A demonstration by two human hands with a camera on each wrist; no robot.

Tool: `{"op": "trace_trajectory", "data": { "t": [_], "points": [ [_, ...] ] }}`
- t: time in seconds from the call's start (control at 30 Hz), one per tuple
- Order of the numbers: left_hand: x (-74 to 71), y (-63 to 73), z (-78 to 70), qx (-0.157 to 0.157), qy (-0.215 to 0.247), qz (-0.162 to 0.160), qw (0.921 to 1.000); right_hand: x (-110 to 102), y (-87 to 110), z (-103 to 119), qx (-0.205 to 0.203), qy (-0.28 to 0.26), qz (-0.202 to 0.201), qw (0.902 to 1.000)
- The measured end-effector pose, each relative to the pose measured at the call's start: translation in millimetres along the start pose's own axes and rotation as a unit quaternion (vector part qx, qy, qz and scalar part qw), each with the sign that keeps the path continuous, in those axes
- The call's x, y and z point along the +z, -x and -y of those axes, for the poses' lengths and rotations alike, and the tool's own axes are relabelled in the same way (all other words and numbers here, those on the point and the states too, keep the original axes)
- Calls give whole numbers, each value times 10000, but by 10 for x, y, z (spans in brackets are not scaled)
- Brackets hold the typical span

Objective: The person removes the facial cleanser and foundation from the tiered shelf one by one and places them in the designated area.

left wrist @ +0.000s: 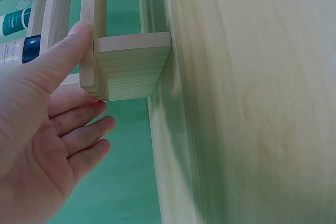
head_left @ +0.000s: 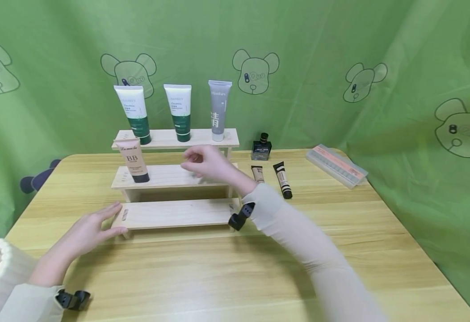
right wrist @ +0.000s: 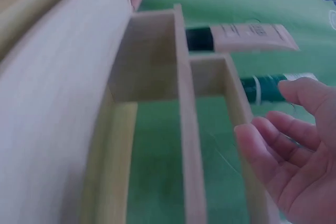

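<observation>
A three-step wooden display rack stands on the table. My left hand holds the left end of its lowest step, the thumb and index finger on the corner and the other fingers loosely bent in the left wrist view. Over the middle step hovers my right hand, fingers loosely bent, nothing between them. A pink BB cream tube stands at the left of that step. Along the top step are two white-and-green tubes, a left one and a middle one, and a grey tube on the right.
Right of the rack are a dark perfume bottle, a small beige tube partly behind my right arm, a black-and-beige tube and a clear flat case. A white basket sits at the near left. Green cloth hangs behind.
</observation>
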State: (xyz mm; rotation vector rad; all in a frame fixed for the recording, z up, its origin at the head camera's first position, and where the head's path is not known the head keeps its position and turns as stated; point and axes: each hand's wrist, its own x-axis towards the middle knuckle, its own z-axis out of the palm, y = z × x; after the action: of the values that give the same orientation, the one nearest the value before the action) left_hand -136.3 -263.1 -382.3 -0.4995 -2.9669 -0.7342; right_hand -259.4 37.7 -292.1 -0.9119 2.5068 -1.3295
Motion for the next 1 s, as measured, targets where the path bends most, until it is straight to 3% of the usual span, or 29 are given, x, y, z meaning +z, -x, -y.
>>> {"op": "trace_trajectory", "data": {
  "t": [0.23, 0.5, 0.8, 1.0],
  "points": [
    [2, -6, 6, -2, -21, 45, 10000, 330, -185, 90, -237, -360, 5, 9991],
    [-7, -11, -8, 8, 14, 43, 10000, 622, -341, 172, -63, -1135, -257, 9932],
    [-5, -16, -3, 9, -43, 55, 10000, 801, -497, 211, -62, -1551, -369, 9872],
    [-5, -12, -4, -27, -7, 99, 9999, 856, -523, 212, -60, -1470, -437, 9882]
  ]
}}
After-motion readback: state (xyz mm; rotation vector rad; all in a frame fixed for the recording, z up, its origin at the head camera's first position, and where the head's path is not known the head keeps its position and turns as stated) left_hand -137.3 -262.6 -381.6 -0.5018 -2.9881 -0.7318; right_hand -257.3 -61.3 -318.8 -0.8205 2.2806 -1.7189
